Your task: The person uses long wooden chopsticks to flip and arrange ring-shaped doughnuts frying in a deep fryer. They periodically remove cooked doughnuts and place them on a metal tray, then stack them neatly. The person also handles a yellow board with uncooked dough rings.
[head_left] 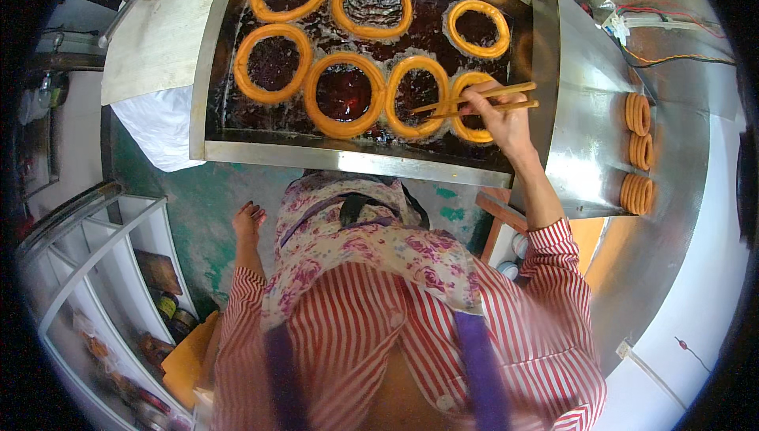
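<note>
Dough ring: the golden hoop at the near right of the fryer tray, floating in dark hot oil beside six others.
Handling: likely light, crust firming but still breakable, and oily-slick; lift it through the hole or under the band, not by pinching.
Look: even orange-gold, thin and round.
Right hand: your fingers are closed around wooden chopsticks, tips at the ring.
Left hand: hangs loose and empty at your side.
Finished rings: stacked on edge on the steel shelf to the right.

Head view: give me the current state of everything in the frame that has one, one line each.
Right hand: gripping chopsticks over the fryer.
Left hand: empty, hanging at the side.
Dough rings: seven, floating in oil, golden.
Fryer tray: filled with dark oil.
Fried rings: stacked on edge, out of the oil.
</note>
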`<action>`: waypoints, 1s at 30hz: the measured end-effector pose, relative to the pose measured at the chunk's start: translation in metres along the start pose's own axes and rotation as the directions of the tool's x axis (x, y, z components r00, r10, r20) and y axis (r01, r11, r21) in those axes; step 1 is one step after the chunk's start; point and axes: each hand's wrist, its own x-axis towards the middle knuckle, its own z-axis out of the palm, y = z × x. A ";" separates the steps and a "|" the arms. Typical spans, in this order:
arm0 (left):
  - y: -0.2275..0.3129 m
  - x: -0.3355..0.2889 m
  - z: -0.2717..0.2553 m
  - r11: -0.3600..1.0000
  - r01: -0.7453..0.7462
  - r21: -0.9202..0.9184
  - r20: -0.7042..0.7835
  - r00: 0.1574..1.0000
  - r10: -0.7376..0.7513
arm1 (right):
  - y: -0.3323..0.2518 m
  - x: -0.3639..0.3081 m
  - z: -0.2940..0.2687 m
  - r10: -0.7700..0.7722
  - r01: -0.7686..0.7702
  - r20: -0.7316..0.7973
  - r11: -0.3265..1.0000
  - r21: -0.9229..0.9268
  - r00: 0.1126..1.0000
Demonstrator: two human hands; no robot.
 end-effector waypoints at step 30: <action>-0.021 -0.033 -0.009 0.990 0.045 -0.133 -0.105 0.993 -0.059 | 0.004 0.073 0.079 -0.235 0.230 -0.204 0.972 -0.047 0.951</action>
